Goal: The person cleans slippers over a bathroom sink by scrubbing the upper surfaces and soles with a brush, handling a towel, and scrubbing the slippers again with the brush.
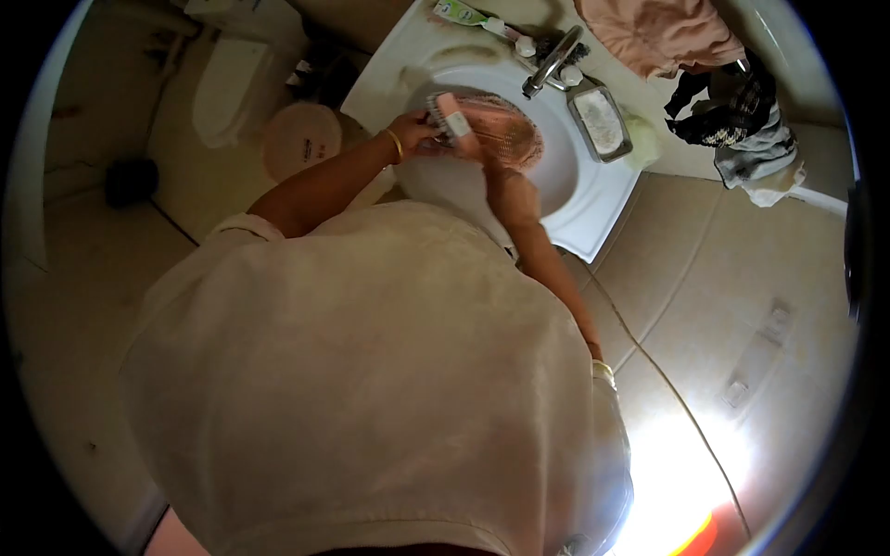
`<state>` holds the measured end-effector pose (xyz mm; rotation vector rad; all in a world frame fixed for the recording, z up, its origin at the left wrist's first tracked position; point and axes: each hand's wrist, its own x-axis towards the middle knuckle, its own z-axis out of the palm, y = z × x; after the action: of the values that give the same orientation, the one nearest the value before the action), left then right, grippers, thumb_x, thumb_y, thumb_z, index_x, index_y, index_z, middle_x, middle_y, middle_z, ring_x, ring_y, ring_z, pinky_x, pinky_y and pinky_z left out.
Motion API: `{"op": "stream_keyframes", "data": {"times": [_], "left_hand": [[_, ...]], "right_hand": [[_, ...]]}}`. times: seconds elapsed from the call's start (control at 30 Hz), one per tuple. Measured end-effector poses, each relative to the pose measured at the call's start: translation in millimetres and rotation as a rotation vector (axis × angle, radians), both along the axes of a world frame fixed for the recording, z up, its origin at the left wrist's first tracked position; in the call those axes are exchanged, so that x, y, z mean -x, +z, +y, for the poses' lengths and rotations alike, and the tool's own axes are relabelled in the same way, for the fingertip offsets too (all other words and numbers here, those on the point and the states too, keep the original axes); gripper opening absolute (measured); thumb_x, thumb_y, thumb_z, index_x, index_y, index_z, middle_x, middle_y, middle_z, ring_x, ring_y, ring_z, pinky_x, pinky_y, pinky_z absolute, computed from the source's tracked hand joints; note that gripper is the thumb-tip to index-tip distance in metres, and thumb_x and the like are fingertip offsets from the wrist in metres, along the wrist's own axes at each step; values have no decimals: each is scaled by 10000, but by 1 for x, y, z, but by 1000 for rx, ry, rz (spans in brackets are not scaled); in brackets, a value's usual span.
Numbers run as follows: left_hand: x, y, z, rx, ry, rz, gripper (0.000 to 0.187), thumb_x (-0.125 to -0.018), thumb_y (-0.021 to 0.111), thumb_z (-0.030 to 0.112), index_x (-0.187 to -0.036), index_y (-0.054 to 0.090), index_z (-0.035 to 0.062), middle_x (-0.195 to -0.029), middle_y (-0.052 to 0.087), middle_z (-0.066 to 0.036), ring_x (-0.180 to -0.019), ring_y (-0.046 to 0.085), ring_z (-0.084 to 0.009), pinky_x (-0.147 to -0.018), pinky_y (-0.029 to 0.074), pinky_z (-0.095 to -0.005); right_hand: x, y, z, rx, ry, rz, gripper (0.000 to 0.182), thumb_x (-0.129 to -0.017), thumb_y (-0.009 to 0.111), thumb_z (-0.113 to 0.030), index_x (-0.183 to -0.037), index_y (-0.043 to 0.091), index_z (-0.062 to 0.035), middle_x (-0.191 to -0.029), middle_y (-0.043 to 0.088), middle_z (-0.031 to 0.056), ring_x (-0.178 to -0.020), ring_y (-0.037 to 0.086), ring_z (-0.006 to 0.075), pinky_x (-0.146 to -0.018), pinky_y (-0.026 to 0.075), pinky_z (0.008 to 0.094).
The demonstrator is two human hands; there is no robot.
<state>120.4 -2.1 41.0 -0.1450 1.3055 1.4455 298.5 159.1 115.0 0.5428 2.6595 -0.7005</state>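
Observation:
A pinkish, ridged oval object (505, 130) lies in the white sink basin (559, 176). My left hand (414, 134), with a bracelet at the wrist, is closed on the left edge of this ridged object. Above that edge is a brush (454, 120) with a pink and white back and bristles on its left side. My right hand (512, 196) is wrapped round the brush's handle, its fingers slightly blurred. The faucet (553, 61) stands behind the basin.
A soap dish (600, 122) sits on the counter's right side, and a toothpaste tube (461, 13) lies at the back. Clothes (756, 120) hang at the right. A round pink tub (302, 139) and a toilet (232, 93) are at the left. A cord (669, 385) runs down the right wall.

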Motion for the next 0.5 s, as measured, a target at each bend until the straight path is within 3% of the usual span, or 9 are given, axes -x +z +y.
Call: {"op": "stream_keyframes", "data": {"times": [0.1,0.2,0.23,0.3,0.4,0.5], "left_hand": [[-1,3,6,-16,-72,148,366,-820,569,29,-1173,486,83,-1130,536,-62,-1012,560,-224,-858,498,-385],[-7,-2,9,-20,-44,247,393,-763,594,-14,-1139,522,76,-1056,561,-59,-944,566,-187,-801,508,-334],[-11,-6,9,-17,-24,268,417,-736,605,-34,-1132,536,76,-1024,572,-60,-911,569,-173,-772,513,-309],[-1,-25,6,-40,-208,397,373,-701,598,-53,-1054,555,59,-950,575,-44,-852,550,-149,-727,486,-280],[-7,-19,3,-28,-275,684,297,-661,583,-56,-941,554,36,-856,570,-36,-779,519,-135,-675,446,-266],[-11,-18,3,41,-279,883,266,-642,589,-32,-897,540,25,-823,565,-50,-752,511,-143,-666,434,-277]], "right_hand": [[-20,-1,40,-50,-270,-92,356,-909,411,-257,-1262,444,-227,-863,629,223,-807,603,399,-684,469,503],[-54,-39,65,-90,-248,266,313,-904,426,-232,-1212,485,-233,-821,632,204,-779,607,387,-647,469,520],[-50,-30,51,-73,-199,207,314,-904,427,-231,-1213,483,-234,-810,632,202,-765,607,388,-637,469,520],[-28,6,10,-39,-104,96,314,-904,427,-230,-1214,479,-235,-787,630,198,-738,607,391,-618,469,519],[-26,17,2,-82,-99,131,308,-905,424,-224,-1208,476,-234,-770,631,189,-702,606,391,-591,470,516],[-51,-1,48,-111,-330,-59,323,-933,336,-311,-1165,514,-175,-832,641,201,-766,617,394,-674,472,524]]}}
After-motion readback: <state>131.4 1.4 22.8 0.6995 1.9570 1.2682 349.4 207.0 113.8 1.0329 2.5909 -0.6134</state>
